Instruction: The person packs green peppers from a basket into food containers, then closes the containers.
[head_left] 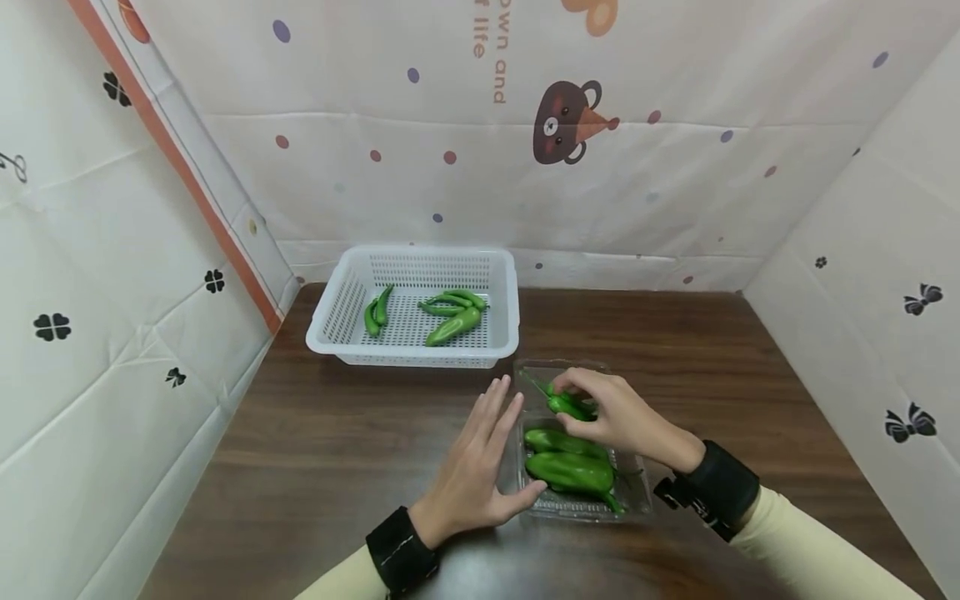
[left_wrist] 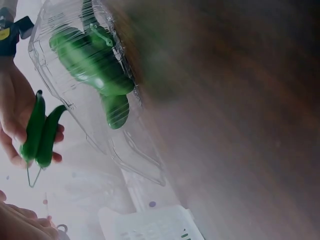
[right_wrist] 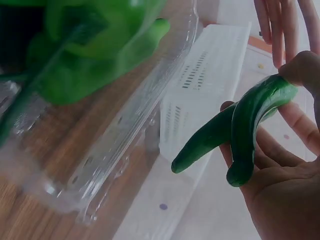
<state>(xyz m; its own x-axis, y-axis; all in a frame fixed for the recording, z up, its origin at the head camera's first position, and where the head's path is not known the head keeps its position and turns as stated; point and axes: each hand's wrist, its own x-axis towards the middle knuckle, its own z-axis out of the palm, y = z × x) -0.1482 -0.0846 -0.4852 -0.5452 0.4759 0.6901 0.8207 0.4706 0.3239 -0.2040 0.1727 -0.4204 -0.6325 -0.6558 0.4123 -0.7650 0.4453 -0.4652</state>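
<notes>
The right hand (head_left: 617, 417) pinches two slim green peppers (right_wrist: 240, 135) between thumb and curled fingers (right_wrist: 300, 67), holding them above the far end of the clear plastic tray (head_left: 633, 492) on the tabletop (head_left: 337, 433). The left hand (head_left: 472, 467) lies beside the tray's left wall, fingers straight and released, thumb touching the tray's near corner.

In the head view the right hand covers most of the held peppers, so only their stem end shows. The left wrist view is blurred, and the peppers still in the tray (head_left: 570, 471) look like two or three, though the count is hard to tell.

The held peppers are glossy, curved and tapering, with thin stems. More peppers (head_left: 453, 325) lie in the white basket (head_left: 333, 325) farther back.
</notes>
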